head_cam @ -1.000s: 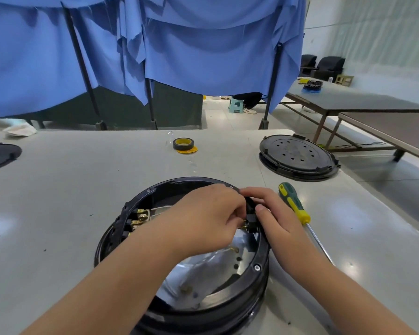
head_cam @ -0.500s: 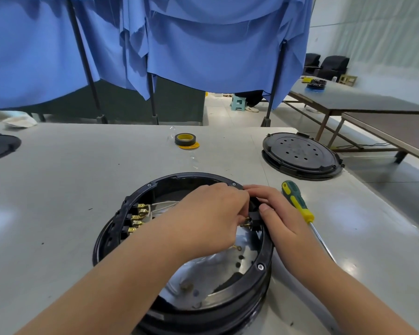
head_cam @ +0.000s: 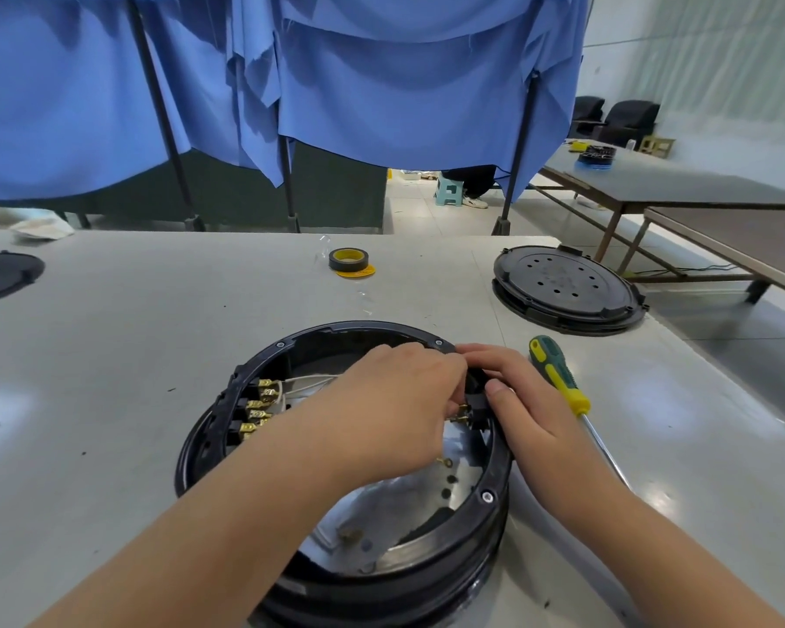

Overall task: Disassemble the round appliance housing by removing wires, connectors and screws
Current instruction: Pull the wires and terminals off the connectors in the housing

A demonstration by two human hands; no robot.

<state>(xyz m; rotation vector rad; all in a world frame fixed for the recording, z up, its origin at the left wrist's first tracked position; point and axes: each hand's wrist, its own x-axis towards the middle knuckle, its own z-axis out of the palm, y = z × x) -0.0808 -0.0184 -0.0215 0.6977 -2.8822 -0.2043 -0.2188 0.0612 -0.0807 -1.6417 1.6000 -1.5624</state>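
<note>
The round black appliance housing [head_cam: 227,428] lies open on the grey table, a shiny metal plate inside it. Brass terminals with white wires [head_cam: 257,407] line its left inner wall. My left hand [head_cam: 390,410] reaches across the opening, fingers curled at a small black connector block [head_cam: 476,394] on the right rim; its fingertips are hidden. My right hand [head_cam: 524,401] grips that block from the outside with thumb and fingers. Small brass tabs [head_cam: 461,414] stick out below the block.
A green-and-yellow screwdriver [head_cam: 558,378] lies just right of the housing. A removed black round cover [head_cam: 563,285] sits at the back right, a tape roll [head_cam: 347,260] at the back middle, another black part [head_cam: 1,276] at the far left. Blue curtains hang behind the table.
Both hands stay on the connector block at the right rim with only slight finger shifts. The camera has tilted a little, so the brass terminals on the left show more.
</note>
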